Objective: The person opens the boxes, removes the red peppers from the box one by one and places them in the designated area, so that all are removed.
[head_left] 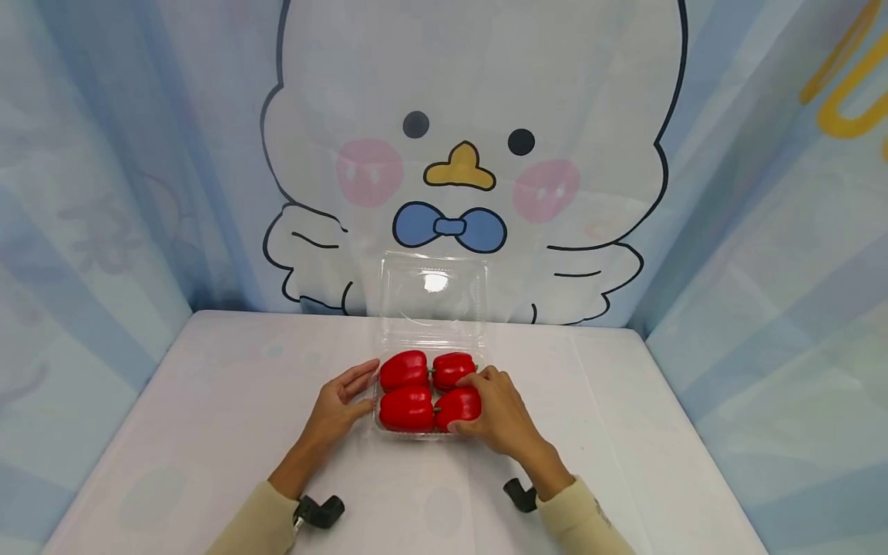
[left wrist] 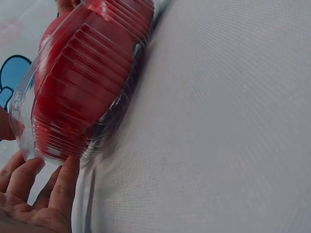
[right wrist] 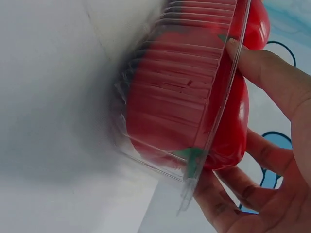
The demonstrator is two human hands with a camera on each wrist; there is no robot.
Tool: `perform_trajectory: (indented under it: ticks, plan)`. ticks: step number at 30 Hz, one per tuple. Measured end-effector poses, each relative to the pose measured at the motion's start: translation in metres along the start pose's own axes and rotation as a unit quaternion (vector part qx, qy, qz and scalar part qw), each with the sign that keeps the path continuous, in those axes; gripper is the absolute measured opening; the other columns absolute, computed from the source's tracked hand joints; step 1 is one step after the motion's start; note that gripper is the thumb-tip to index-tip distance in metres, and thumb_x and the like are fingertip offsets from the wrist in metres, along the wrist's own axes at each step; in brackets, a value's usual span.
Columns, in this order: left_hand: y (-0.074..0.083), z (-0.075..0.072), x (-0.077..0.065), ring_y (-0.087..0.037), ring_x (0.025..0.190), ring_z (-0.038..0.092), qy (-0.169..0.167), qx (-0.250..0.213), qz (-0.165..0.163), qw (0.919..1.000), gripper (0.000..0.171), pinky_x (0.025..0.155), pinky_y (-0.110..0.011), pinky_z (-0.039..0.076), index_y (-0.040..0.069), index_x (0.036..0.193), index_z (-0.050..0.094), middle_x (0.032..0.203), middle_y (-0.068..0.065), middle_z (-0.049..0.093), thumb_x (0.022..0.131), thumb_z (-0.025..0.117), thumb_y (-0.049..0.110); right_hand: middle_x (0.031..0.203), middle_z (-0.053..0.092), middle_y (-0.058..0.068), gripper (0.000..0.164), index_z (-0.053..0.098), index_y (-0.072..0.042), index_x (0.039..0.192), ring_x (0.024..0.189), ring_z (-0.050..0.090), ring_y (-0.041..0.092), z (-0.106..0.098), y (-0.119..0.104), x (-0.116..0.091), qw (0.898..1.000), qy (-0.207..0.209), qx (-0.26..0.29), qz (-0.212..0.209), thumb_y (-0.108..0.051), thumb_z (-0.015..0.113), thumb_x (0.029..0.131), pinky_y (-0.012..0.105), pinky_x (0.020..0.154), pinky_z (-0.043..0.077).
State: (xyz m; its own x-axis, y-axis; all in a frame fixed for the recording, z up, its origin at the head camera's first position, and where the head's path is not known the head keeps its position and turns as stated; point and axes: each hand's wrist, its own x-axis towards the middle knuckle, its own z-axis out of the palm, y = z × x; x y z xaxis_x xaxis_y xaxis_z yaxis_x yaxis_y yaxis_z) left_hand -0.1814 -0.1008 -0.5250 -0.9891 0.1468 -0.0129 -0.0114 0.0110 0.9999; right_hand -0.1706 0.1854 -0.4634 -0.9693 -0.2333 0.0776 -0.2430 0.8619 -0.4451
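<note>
A clear plastic clamshell container (head_left: pixel 415 437) sits on the table with its lid (head_left: pixel 416 297) raised at the back. Several red bell peppers lie inside in two rows: front left (head_left: pixel 405 410), back left (head_left: pixel 404 371), back right (head_left: pixel 452 368) and front right (head_left: pixel 456 404). My right hand (head_left: pixel 502 412) holds the front right bell pepper, thumb on its near side and fingers over its far side. That pepper (right wrist: pixel 228 131) stands partly above the rim in the right wrist view. With fingers and thumb spread, my left hand (head_left: pixel 333 412) touches the container's left wall (left wrist: pixel 73 82).
The white table (head_left: pixel 229 401) extends around the container on both sides. Behind it hangs a curtain (head_left: pixel 590 92) with a cartoon chick. Black wrist devices (head_left: pixel 322 511) are worn at both cuffs.
</note>
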Motion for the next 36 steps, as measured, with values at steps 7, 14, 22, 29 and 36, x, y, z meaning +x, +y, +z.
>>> perform_trajectory:
  ticks: [7,14,22,29,36]
  plan:
    - [0.000,0.001,0.001,-0.031,0.155,0.046,0.002,0.003,-0.002,1.0000,0.071,0.113,-0.035,0.050,0.010,0.158,0.050,0.164,-0.010,0.051,0.091,0.069,-0.005,0.113,0.061,0.004,0.063,0.074,-0.011,0.124,0.117,0.055,0.024,0.004,0.004,-0.001,0.999,0.014,0.031,0.004,-0.027,0.100,0.070,0.047,0.095,0.063]
    - [-0.001,-0.002,-0.002,-0.029,0.155,0.046,0.000,0.005,-0.006,1.0000,0.071,0.114,-0.032,0.050,0.014,0.158,0.050,0.165,-0.008,0.050,0.092,0.069,-0.004,0.116,0.062,0.004,0.063,0.075,-0.010,0.124,0.116,0.055,0.023,0.004,-0.004,0.001,1.000,0.026,0.002,-0.015,-0.026,0.101,0.069,0.041,0.092,0.063]
    - [0.004,-0.006,-0.008,-0.031,0.155,0.046,-0.003,0.006,-0.004,1.0000,0.073,0.113,-0.033,0.052,0.012,0.159,0.048,0.165,-0.009,0.049,0.092,0.071,-0.003,0.115,0.066,0.005,0.060,0.078,-0.009,0.118,0.108,0.052,0.020,0.006,-0.019,0.003,0.997,0.042,-0.037,-0.061,-0.022,0.104,0.065,0.038,0.092,0.061]
    - [0.006,-0.003,-0.009,-0.034,0.154,0.047,-0.002,0.014,0.000,0.9999,0.072,0.112,-0.032,0.052,0.011,0.160,0.047,0.165,-0.011,0.049,0.093,0.071,-0.002,0.120,0.065,0.008,0.059,0.077,-0.008,0.121,0.114,0.053,0.024,-0.003,-0.024,0.000,0.997,0.031,-0.032,-0.067,-0.021,0.102,0.068,0.041,0.093,0.065]
    - [0.004,-0.001,-0.008,-0.033,0.155,0.046,-0.003,0.012,0.002,0.9999,0.072,0.112,-0.030,0.052,0.010,0.160,0.047,0.166,-0.011,0.048,0.093,0.071,-0.002,0.126,0.062,0.008,0.068,0.072,-0.016,0.131,0.126,0.053,0.027,-0.019,-0.009,-0.007,0.999,-0.008,0.031,0.006,-0.023,0.100,0.069,0.049,0.092,0.066]
